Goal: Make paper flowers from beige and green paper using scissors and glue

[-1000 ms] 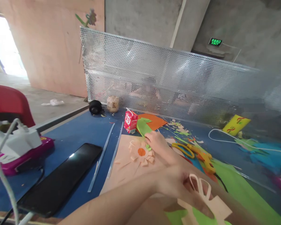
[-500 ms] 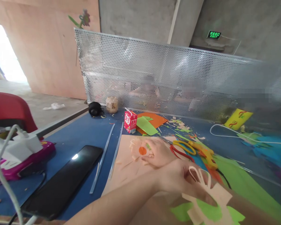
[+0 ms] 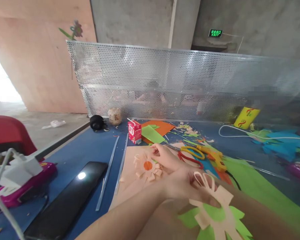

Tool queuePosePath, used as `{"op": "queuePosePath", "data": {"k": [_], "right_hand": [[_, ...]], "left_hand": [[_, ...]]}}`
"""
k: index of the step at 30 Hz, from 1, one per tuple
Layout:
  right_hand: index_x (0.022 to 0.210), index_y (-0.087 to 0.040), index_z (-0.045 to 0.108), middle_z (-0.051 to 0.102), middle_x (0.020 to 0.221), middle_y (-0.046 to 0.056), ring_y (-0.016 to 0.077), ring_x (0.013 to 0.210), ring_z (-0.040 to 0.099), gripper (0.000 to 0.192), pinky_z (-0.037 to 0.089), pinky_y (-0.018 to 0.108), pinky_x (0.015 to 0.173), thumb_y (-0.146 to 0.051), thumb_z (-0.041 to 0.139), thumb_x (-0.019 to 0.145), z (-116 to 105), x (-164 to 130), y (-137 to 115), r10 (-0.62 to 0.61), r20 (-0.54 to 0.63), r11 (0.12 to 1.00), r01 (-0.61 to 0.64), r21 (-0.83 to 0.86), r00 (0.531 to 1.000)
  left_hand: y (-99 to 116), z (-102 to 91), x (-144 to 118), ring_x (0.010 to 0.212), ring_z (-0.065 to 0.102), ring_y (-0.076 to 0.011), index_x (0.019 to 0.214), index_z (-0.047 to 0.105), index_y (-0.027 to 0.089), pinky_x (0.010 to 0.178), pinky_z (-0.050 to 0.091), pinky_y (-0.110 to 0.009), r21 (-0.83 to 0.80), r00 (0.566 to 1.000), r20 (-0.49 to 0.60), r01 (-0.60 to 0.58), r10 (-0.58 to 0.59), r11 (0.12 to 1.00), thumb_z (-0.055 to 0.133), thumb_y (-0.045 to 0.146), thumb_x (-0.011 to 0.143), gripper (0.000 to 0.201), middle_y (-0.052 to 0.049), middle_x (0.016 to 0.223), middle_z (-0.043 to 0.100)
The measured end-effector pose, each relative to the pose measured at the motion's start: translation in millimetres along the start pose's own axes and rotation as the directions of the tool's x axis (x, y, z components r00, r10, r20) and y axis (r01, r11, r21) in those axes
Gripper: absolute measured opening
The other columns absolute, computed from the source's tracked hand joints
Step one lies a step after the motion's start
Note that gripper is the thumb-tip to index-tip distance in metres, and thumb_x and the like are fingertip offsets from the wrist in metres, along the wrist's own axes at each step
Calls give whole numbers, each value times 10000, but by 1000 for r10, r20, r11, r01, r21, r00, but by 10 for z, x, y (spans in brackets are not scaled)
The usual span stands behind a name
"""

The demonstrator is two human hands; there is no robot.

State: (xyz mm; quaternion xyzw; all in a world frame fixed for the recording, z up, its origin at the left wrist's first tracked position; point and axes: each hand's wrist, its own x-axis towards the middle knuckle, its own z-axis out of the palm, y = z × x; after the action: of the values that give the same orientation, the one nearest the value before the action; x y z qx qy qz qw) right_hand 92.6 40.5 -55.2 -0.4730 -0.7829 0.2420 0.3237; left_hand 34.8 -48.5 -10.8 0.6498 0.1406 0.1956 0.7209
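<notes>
Left hand (image 3: pixel 181 185): gripping the peach-and-green paper cutout (image 3: pixel 225 201), lower right of the frame. Right hand (image 3: pixel 163 156): fingers curled beside the orange-centred paper flower (image 3: pixel 148 165), centre; I cannot tell whether it grips anything. Green sign (image 3: pixel 215 33), upper right: reads "EXIT" beneath Chinese characters. Red carton (image 3: pixel 134 132), centre: white emblem, lettering unclear to me.

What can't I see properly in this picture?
In the head view:
The paper flower in the left hand: its lower end is cut off by the bottom edge.
The right forearm: partly hidden by the left hand and flower.
The people: blurred, and veiled by the perforated metal screen.
The drink carton: its smallest print is too small to read.
</notes>
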Motion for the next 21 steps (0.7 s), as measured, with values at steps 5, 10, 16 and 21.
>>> {"op": "queuePosePath", "data": {"k": [5,10,16,21], "right_hand": [[949,-170,497,547,731,-9,120,668,526,320,415,246,609,-156,617,653,-3,18,-41,7,40,999,-8,42,999],[934,-178,518,503,661,-44,94,618,496,291,395,210,562,-82,566,664,-94,89,-97,-45,-9,998,45,54,999],[1011,-202,540,568,805,-3,120,711,536,260,439,249,637,-245,518,755,-331,297,-92,-219,-84,969,227,97,972],[992,-166,531,597,1022,101,158,927,572,311,456,303,804,-380,519,767,-648,295,-56,-59,-107,885,102,455,992]], "left_hand": [[-40,-6,21,645,490,-95,732,597,145,552,374,-196,3,1000,-5,1,-1,1000,782,302,414,400,23,691,541],[-58,-21,66,629,498,-90,718,565,133,579,382,-210,-25,999,-39,-38,37,999,761,280,475,345,22,679,535],[-95,-67,160,610,491,-91,666,513,132,611,394,-231,-46,943,-284,-192,171,980,726,265,557,274,25,620,508],[-71,-126,171,590,502,-91,637,494,146,601,409,-224,-116,858,-476,-280,194,953,750,267,512,309,36,602,519]]}}
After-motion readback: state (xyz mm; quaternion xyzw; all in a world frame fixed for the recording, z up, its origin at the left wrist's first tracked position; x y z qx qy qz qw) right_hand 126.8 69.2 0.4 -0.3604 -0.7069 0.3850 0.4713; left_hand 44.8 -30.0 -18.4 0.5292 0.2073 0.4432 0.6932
